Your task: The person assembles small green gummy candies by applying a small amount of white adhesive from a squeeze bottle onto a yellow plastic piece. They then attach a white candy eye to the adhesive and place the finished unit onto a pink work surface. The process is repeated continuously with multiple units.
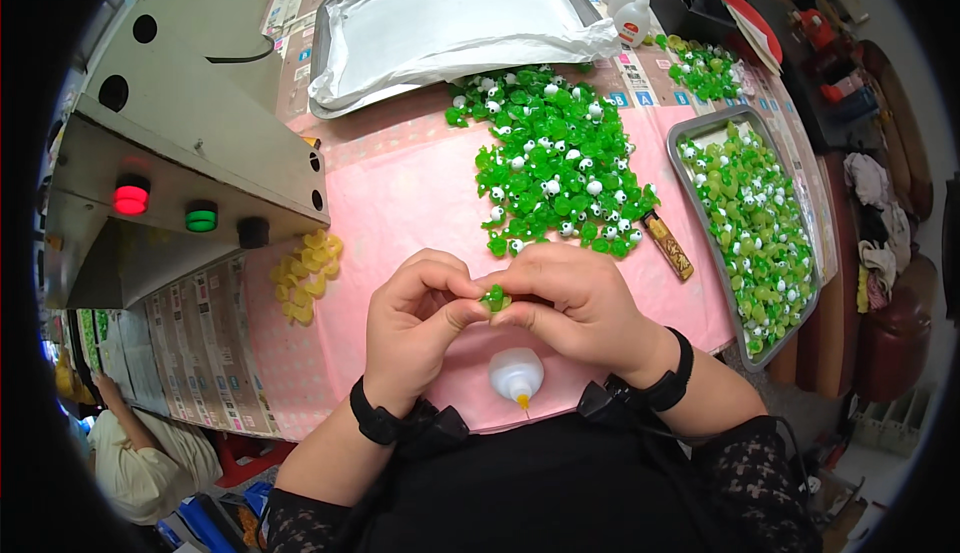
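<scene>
Between the fingertips of both hands is a small translucent green plastic piece (494, 299) with a yellowish edge, partly hidden by the fingers. My left hand (418, 321) pinches it from the left with thumb and forefinger. From the other side my right hand (578, 303) grips it in the same way. Below the hands, close to my body, a white squeeze bottle (516, 369) lies with its yellow tip and thin needle toward me. Beyond my hands spreads a pile of green pieces (560, 158), many with white eyeballs with dark dots.
Loose yellow pieces (305, 275) lie left, beside a metal machine (190, 173) with red and green buttons. A paper-lined tray (319, 63) stands at the back. Right are a black-and-gold stick (668, 246) and a metal tray (757, 360) of green pieces. White bottles (630, 15) stand far right.
</scene>
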Action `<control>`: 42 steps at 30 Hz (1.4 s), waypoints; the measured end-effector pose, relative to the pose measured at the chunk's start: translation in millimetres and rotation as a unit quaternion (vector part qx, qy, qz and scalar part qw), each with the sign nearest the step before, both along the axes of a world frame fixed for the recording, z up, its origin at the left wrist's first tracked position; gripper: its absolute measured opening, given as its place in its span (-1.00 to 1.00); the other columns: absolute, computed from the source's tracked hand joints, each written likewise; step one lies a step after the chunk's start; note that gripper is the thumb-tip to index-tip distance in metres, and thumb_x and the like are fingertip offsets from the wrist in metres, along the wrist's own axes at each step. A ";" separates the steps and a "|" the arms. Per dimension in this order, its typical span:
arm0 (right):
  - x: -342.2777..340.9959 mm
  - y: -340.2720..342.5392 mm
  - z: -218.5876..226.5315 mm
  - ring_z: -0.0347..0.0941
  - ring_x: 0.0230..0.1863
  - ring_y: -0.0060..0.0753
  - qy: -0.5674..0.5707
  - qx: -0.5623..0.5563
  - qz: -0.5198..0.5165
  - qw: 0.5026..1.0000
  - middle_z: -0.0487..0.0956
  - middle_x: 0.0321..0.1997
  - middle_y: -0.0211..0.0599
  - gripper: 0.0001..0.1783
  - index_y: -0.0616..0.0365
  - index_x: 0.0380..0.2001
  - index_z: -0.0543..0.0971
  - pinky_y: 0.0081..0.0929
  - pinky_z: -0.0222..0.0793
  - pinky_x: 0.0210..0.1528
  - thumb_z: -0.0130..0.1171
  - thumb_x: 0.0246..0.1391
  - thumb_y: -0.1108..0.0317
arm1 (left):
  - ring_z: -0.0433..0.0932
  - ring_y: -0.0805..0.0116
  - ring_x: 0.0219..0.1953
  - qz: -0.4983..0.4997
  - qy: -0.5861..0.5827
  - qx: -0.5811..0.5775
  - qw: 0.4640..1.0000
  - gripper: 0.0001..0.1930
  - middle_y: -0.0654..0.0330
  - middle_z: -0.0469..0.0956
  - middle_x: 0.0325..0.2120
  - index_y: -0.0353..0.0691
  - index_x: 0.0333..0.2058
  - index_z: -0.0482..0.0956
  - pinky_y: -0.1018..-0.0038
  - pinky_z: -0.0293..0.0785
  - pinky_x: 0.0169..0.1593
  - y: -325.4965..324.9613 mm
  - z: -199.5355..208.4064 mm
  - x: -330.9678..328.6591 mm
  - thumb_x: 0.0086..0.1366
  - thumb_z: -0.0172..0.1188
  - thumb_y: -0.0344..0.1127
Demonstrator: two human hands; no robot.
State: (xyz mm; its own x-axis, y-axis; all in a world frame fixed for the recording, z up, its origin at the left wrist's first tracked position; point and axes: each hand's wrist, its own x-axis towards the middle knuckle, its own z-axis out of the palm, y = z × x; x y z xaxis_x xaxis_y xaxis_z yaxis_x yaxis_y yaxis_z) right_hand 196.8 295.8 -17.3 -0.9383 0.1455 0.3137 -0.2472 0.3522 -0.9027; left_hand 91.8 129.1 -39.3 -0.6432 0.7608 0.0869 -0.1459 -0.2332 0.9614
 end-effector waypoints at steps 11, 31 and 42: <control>1.3 -0.7 -1.0 0.52 -0.43 -0.26 0.023 0.018 0.003 1.000 0.59 -0.42 -0.20 -0.83 0.22 -0.29 0.63 -0.43 0.40 -0.39 0.26 -0.02 0.50 | 0.51 0.47 -0.29 -0.008 -0.060 0.009 0.998 -0.90 0.18 0.51 -0.34 -0.33 -0.39 0.57 0.56 0.48 -0.18 -3.1 -3.4 1.7 0.13 0.30 -0.58; 0.5 -2.0 -2.9 0.50 -0.47 -0.20 0.036 0.020 -0.012 0.999 0.55 -0.48 -0.18 -0.72 0.19 -0.21 0.65 -0.38 0.38 -0.43 0.27 -0.09 0.54 | 0.49 0.45 -0.31 0.012 0.066 -0.019 0.998 -0.89 0.19 0.51 -0.38 -0.31 -0.42 0.56 0.54 0.46 -0.22 -1.4 4.0 0.5 0.09 0.32 -0.58; 0.1 -2.6 -6.8 0.49 -0.45 -0.17 0.035 0.022 -0.011 0.999 0.55 -0.47 -0.17 -0.76 0.23 -0.25 0.63 -0.35 0.39 -0.41 0.27 -0.09 0.55 | 0.46 0.45 -0.29 -0.007 0.044 -0.031 0.999 -0.87 0.19 0.47 -0.36 -0.30 -0.40 0.54 0.56 0.43 -0.20 -2.0 2.4 -1.3 0.09 0.28 -0.62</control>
State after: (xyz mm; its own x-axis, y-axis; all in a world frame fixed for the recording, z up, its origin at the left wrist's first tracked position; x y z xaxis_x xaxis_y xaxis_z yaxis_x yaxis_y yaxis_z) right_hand 196.9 293.2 -24.1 -0.9103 0.1514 0.3854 -0.3011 0.3968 -0.8671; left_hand 90.5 127.1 -36.9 -0.6240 0.7757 0.0950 -0.0635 -0.1715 0.9831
